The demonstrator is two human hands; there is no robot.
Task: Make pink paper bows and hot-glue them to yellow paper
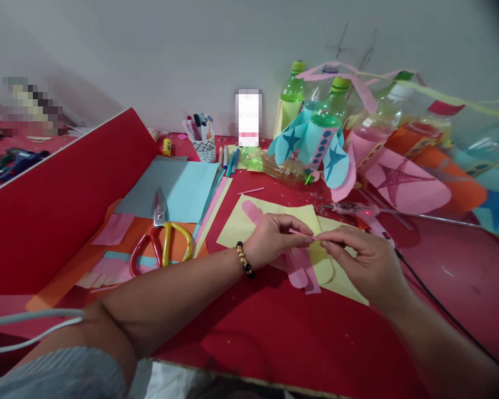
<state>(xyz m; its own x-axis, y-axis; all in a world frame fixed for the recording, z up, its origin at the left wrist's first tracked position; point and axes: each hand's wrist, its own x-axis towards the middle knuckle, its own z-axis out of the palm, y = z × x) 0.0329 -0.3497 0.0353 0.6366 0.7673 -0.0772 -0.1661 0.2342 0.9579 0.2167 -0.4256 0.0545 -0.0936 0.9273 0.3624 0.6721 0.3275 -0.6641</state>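
My left hand [274, 239], with a beaded bracelet at the wrist, and my right hand [363, 260] meet over a red table [274, 332]. Together they pinch a thin pink paper strip [303, 234] between the fingertips, one hand at each end. Under the hands lie pink cut-out shapes [301, 272] on yellow paper sheets [286, 217]. Both hands have their fingers closed on the strip.
Red and yellow scissors [163, 235] lie on coloured paper at the left. A glue gun [357, 210] with a black cord [436, 302] sits behind my right hand. Decorated plastic bottles [322, 138] and a cup of markers [203, 145] stand at the back. A red board [62, 199] leans left.
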